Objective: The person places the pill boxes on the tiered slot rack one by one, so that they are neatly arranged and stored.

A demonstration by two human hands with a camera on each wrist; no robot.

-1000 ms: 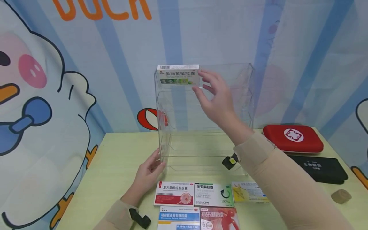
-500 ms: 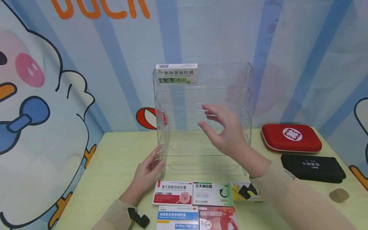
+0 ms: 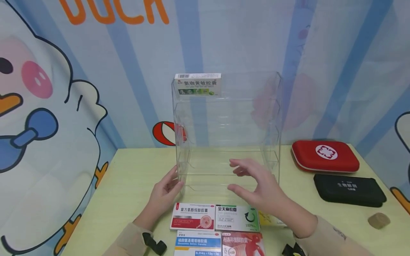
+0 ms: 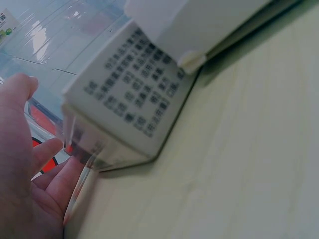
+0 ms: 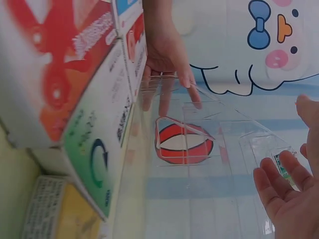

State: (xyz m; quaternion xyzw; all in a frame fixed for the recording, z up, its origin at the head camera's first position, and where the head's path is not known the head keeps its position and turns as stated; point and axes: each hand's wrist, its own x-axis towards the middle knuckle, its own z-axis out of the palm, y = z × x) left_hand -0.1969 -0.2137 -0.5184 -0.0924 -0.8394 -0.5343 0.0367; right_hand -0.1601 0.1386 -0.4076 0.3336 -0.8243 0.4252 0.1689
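Observation:
A clear plastic tiered display rack [image 3: 224,122] stands upright on the table, with a white and green medicine box [image 3: 198,85] in the left of its top tier. My left hand [image 3: 166,190] grips the rack's lower left edge. My right hand [image 3: 257,183] hovers in front of the lower tiers, thumb and fingers apart, holding nothing. Before the rack lie a red and white box [image 3: 193,216], a green and white box [image 3: 237,217], a blue and white box [image 3: 198,243] and a red box [image 3: 242,244]. A yellow box [image 3: 266,219] is partly hidden by my right hand.
At the table's right are a red first-aid case [image 3: 326,155], a black pouch [image 3: 350,190] and a small brown round object [image 3: 379,220]. A cartoon-printed curtain [image 3: 141,71] hangs right behind the table.
My right hand has come down from beside the white and green box in the top tier to just above the front boxes. My left hand has stayed on the rack.

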